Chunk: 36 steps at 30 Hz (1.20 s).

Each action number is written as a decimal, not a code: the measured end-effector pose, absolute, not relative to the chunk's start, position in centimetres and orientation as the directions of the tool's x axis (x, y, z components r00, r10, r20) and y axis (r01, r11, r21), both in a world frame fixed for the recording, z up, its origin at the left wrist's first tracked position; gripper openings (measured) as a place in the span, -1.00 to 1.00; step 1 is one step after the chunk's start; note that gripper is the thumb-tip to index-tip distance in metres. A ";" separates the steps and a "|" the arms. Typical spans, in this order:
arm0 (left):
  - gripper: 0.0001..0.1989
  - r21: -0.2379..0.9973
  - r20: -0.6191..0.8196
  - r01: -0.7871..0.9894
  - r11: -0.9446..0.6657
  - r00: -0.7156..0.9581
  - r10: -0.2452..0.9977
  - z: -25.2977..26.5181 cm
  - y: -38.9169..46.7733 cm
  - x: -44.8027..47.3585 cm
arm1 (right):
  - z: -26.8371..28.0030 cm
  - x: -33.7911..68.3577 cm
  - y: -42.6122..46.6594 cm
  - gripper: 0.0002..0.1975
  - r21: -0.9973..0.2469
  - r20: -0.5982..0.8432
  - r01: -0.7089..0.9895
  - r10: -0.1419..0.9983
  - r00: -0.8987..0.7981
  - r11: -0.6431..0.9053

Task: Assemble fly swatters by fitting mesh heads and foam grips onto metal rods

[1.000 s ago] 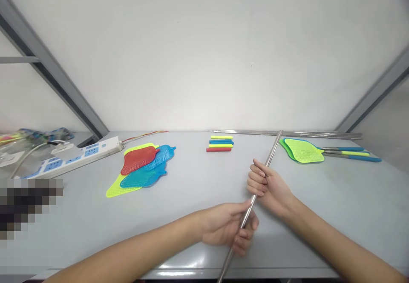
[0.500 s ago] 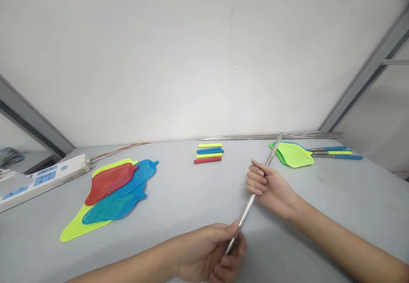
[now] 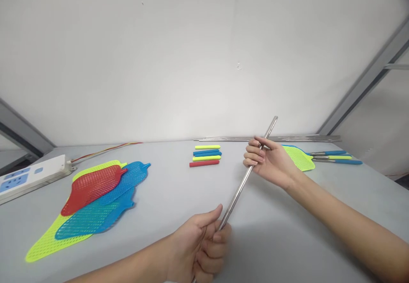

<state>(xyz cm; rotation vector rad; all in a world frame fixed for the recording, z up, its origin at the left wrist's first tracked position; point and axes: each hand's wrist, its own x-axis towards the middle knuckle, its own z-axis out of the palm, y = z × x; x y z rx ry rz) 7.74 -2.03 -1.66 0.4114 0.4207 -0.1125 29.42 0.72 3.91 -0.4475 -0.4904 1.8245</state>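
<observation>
Rod [image 3: 242, 184], bare steel and slanted above the grey surface [image 3: 179, 193], is gripped at both ends of its visible run: the left hand [image 3: 200, 247] is closed round its near end at the bottom of the view, the right hand [image 3: 266, 159] is closed round it higher up, and a short length pokes out beyond the right hand's fingers toward the wall. The two hands sit well apart along the shaft. No head and no grip is fitted to this rod as far as the view shows, so the piece reads as raw stock in hand, with nothing yet joined to it.

Loose parts wait across the surface. To the left lies an overlapping pile of mesh swatter heads [image 3: 92, 198] in red, blue and yellow-green, none on a rod. At the middle, near the wall, a small row of coloured sleeves [image 3: 206, 155] in yellow, blue and red lies side by side. Behind them a bundle of spare rods [image 3: 297, 138] runs along the foot of the wall. To the right, partly hidden behind the right hand, a few finished swatters [image 3: 315, 157] lie together, heads on, with blue and yellow grips showing on their handles.

Judged from the layout, a handful of swatters are complete, while several heads, sleeves and rods remain unassembled. A power strip [image 3: 30, 177] lies at the far left edge, its cord trailing toward the wall.
</observation>
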 end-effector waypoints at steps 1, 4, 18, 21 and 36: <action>-0.57 0.376 -0.418 0.178 0.909 0.908 -0.005 -1.6 -2.1 7.7 | 4.3 29.1 1.0 -0.83 -0.553 -0.058 -0.782 0.949 -0.309 -0.288; -0.58 0.437 -0.373 0.128 0.890 0.927 0.050 -1.7 -2.6 7.6 | 5.2 27.8 1.8 -0.80 -0.563 -0.066 -0.764 0.938 -0.341 -0.317; -0.53 0.609 -0.430 0.090 0.788 0.872 0.233 -1.2 -4.2 8.2 | 4.7 24.9 0.2 -0.70 -0.616 -0.202 -0.778 0.979 0.001 -0.126; -0.48 0.638 -0.457 0.143 0.756 0.862 0.222 -1.1 -4.3 8.2 | 4.2 24.7 0.1 -0.70 -0.632 -0.221 -0.770 0.973 0.070 -0.088; -0.57 0.558 -0.429 0.207 0.804 0.901 0.066 -1.4 -4.0 7.7 | 2.9 24.1 -0.6 -0.69 -0.655 -0.288 -0.755 0.925 0.248 -0.002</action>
